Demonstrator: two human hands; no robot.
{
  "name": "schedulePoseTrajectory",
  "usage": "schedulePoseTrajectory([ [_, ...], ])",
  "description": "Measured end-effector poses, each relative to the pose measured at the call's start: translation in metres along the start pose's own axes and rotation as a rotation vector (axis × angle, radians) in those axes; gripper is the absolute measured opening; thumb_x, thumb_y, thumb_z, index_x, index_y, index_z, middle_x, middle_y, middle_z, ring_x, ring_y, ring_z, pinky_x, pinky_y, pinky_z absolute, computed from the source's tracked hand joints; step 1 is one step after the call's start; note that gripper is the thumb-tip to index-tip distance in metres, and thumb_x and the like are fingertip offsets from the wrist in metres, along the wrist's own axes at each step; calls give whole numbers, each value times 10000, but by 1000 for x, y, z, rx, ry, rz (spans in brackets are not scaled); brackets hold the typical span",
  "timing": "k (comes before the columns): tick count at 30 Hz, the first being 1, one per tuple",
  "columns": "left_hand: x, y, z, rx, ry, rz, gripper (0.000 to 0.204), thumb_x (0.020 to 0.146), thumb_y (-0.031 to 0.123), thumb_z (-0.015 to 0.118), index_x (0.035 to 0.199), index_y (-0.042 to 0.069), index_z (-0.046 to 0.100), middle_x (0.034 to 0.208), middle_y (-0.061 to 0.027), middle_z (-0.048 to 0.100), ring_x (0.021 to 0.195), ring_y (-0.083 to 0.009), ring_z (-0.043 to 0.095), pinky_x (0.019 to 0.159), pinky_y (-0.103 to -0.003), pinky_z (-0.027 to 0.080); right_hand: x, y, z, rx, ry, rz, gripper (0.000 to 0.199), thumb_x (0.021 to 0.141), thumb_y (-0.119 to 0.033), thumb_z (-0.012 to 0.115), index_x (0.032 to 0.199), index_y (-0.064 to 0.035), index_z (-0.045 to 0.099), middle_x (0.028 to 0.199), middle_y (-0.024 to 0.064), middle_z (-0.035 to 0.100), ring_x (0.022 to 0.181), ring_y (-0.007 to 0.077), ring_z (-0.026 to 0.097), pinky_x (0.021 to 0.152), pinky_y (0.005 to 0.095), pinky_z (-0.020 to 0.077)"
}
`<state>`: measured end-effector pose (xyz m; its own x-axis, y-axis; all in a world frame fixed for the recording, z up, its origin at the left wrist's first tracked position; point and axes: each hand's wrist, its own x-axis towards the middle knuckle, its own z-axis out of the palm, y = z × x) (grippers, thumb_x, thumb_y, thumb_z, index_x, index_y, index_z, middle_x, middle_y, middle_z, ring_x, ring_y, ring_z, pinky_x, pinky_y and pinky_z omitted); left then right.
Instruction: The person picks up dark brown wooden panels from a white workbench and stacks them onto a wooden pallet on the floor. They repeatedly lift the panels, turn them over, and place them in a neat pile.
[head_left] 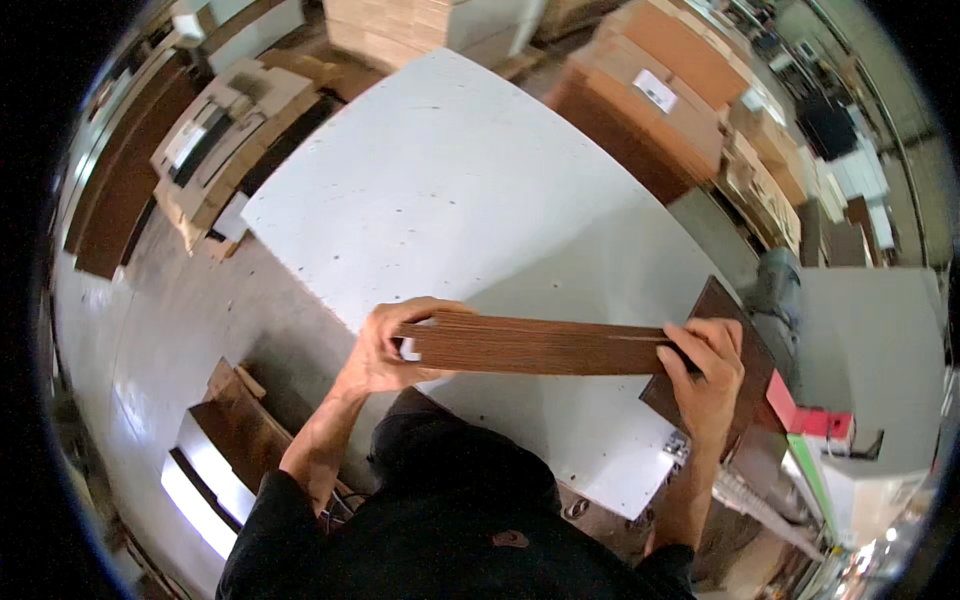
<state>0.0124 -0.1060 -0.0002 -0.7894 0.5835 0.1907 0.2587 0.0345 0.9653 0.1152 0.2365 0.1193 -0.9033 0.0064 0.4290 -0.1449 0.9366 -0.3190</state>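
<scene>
A large white work table [470, 200] fills the middle of the view, its top bare apart from small dark specks. Beyond its far right corner stands a tall stack of flat brown cardboard boxes [660, 100], closed, so their contents cannot be told; a white label sits on the top one. To the far left, more flattened cardboard and pale boards [225, 120] lie heaped on the grey floor. At the right edge, a white machine housing [870, 330] carries a red block [800, 415].

Over the near edge of the table, the person holds a stack of thin brown wood strips [540, 345] up off the surface. Its long axis runs almost level from left to right across the view, with the narrow layered edge turned up toward the camera. A darker brown panel [740, 345] lies on the table's right corner, just behind the stack's right end.

The left hand [385, 350] is curled tight around the stack's left end, fingers wrapped over the top. The right hand [710, 375] clamps the right end, fingers folded over the edge.
</scene>
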Motion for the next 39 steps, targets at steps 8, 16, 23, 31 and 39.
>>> schedulePoseTrajectory([
  [8,-6,7,-4,-17,-41,68,755,683,154,873,1360,40,557,1265,-158,654,1131,-300,653,1005,-496,522,3,-5,11,-245,-285,-85,898,549,-322,918,1337,-79,564,1260,141,581,1204,347,509,1040,500,368],
  [16,3,10,-49,23,-385,137,697,744,71,795,1384,1,529,1233,-201,660,1053,-313,680,929,-471,547,0,3,7,-166,-427,-4,891,534,-277,924,1327,-87,565,1159,135,624,1105,330,563,972,482,391],
  [23,1,33,-48,313,-273,213,494,777,-54,682,1265,-37,604,1000,-239,709,804,-319,716,704,-409,593,-2,5,4,-157,-399,-15,794,568,-297,915,1263,-87,592,1090,127,637,1053,340,576,939,475,401],
  [31,-41,68,-151,498,86,94,293,844,90,705,1133,58,667,1066,-86,721,1093,-271,646,962,-456,493,-3,27,-4,-117,-280,-100,616,534,-317,921,1006,-92,594,958,105,628,919,335,609,786,438,475],
  [39,-104,-75,-315,556,528,168,558,773,546,795,904,30,625,841,-7,568,774,-151,510,702,-337,433,19,44,8,-127,-236,-99,598,567,-394,901,979,-88,594,898,127,628,882,349,624,758,462,499],
])
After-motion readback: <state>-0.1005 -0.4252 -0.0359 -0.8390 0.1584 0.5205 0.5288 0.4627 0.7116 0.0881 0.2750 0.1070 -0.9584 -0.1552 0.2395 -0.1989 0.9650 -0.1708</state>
